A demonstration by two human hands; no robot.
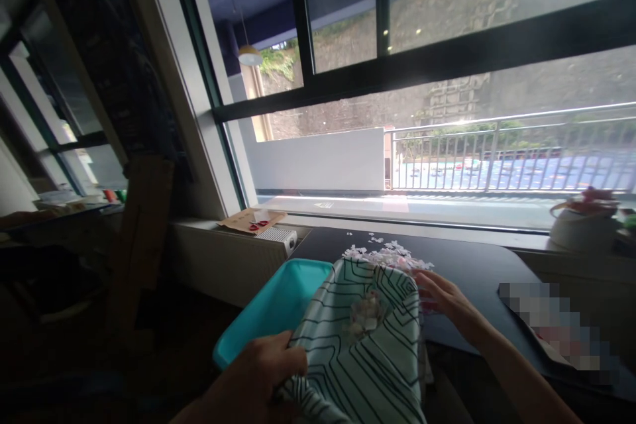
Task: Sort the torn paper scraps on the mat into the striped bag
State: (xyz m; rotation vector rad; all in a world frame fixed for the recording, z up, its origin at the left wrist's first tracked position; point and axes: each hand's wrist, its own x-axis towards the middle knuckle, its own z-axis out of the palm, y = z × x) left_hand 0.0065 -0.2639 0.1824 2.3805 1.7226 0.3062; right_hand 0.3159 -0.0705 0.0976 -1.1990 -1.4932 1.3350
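Note:
A pale cloth with black zigzag lines (368, 371), bag-like in shape, hangs at the table's near edge. Small paper scraps (368, 311) lie in its hollow. My left hand (265, 364) is closed on the cloth's left edge, thumb on top. At the upper right corner is my right hand (444, 295), its fingers stretched out towards the cloth's rim and the heap of paper bits (392, 255); its fingertips are partly hidden. That heap of white and pinkish bits is spread over the dark table (477, 271) just beyond the cloth.
A turquoise plastic tub (278, 295) stands left of the cloth, partly behind it. Red-handled scissors (258, 225) lie on brown paper (238, 220) by the window. A dark-edged, blurred-out item (556, 331) is at the table's right. A pale pot (576, 228) sits at the sill.

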